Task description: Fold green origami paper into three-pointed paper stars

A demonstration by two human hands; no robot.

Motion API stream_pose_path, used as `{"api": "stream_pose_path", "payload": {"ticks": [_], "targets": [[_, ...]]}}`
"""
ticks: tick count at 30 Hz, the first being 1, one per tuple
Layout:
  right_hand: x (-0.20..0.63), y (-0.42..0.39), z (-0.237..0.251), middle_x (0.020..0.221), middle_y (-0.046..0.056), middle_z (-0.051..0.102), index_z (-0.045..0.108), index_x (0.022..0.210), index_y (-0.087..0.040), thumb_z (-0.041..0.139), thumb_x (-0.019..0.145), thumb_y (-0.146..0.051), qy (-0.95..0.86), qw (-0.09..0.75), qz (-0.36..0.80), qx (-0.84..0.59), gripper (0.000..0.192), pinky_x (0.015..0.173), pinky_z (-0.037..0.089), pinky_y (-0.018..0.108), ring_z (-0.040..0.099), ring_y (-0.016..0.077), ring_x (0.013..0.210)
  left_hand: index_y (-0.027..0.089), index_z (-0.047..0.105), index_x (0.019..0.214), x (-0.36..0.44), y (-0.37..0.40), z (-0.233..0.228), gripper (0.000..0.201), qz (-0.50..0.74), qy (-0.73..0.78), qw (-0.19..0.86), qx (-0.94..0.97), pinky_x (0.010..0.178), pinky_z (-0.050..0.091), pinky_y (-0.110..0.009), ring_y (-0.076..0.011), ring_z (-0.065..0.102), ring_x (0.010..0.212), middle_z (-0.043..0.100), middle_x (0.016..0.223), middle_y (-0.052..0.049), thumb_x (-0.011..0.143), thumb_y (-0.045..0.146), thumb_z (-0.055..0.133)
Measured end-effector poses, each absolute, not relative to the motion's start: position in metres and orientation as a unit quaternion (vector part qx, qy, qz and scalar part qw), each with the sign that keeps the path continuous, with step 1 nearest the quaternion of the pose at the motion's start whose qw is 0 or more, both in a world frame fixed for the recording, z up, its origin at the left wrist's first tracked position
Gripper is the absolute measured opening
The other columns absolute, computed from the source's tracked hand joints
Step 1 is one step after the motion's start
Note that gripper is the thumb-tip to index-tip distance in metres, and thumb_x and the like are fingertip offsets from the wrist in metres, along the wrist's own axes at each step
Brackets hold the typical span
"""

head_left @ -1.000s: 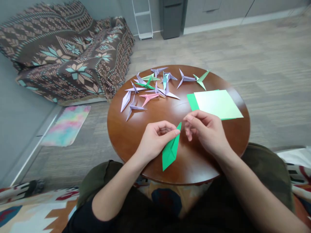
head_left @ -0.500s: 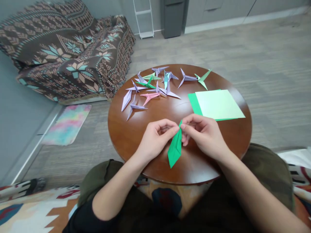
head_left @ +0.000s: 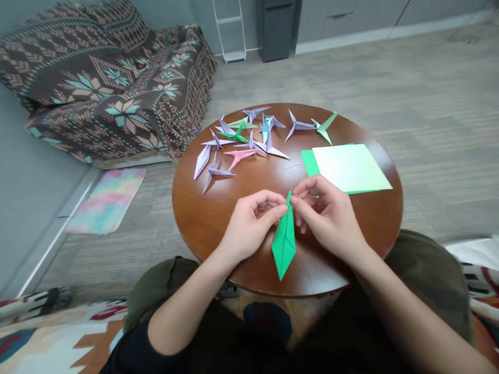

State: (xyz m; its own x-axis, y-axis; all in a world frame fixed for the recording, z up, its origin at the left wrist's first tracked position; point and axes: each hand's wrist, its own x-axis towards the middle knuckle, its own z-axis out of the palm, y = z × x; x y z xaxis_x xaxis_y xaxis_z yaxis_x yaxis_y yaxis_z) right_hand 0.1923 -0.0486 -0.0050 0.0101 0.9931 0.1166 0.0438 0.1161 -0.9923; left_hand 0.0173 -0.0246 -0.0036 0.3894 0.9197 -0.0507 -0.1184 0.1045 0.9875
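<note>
Above the round table (head_left: 202,208)'s near half, the left hand (head_left: 253,221) and right hand (head_left: 329,215) pinched the green folded paper (head_left: 285,241) near its narrow tip — one at each side; its long axis ran near-to-far — narrow tip pointing away, broader end toward the person.

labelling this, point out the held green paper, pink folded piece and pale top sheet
Held green paper (head_left: 285,241), head view: its wide lower part.
Pink folded piece (head_left: 240,155), head view: its middle.
Pale top sheet (head_left: 354,167), head view: its middle.
</note>
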Motion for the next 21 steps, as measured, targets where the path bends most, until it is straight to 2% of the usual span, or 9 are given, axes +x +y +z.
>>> {"api": "stream_pose_path", "payload": {"ticks": [3,13,21], "targets": [[0.195,-0.052,0.000,0.061,-0.005,0.062,0.066,0.088,-0.021,0.075,0.093,-0.025,-0.582,0.494,0.428,-0.483,0.011,0.044,0.049,0.022,0.060,0.0109,0.046,0.014,0.074,0.087,0.017,-0.026,-0.002,0.022,0.419,0.387,0.621,0.538,0.070,0.054,-0.020,-0.0110,0.065,0.070,0.072,0.076,0.000,0.078,0.027,0.090],[0.192,-0.057,0.014,0.050,-0.003,0.064,0.072,0.079,-0.017,0.089,0.082,-0.040,-0.525,0.503,0.485,-0.486,0.028,0.038,0.048,0.020,0.059,0.0112,0.038,0.015,0.074,0.086,0.019,-0.037,0.005,0.019,0.452,0.410,0.548,0.572,0.065,0.054,-0.019,-0.0112,0.068,0.069,0.074,0.077,-0.001,0.078,0.024,0.089],[0.189,-0.057,0.011,0.055,-0.003,0.068,0.072,0.082,-0.018,0.090,0.081,-0.039,-0.500,0.524,0.497,-0.478,0.028,0.044,0.054,0.021,0.064,0.0123,0.044,0.014,0.075,0.085,0.022,-0.035,0.006,0.018,0.407,0.351,0.656,0.530,0.069,0.060,-0.024,-0.0149,0.074,0.069,0.077,0.074,-0.002,0.083,0.027,0.087]]}}
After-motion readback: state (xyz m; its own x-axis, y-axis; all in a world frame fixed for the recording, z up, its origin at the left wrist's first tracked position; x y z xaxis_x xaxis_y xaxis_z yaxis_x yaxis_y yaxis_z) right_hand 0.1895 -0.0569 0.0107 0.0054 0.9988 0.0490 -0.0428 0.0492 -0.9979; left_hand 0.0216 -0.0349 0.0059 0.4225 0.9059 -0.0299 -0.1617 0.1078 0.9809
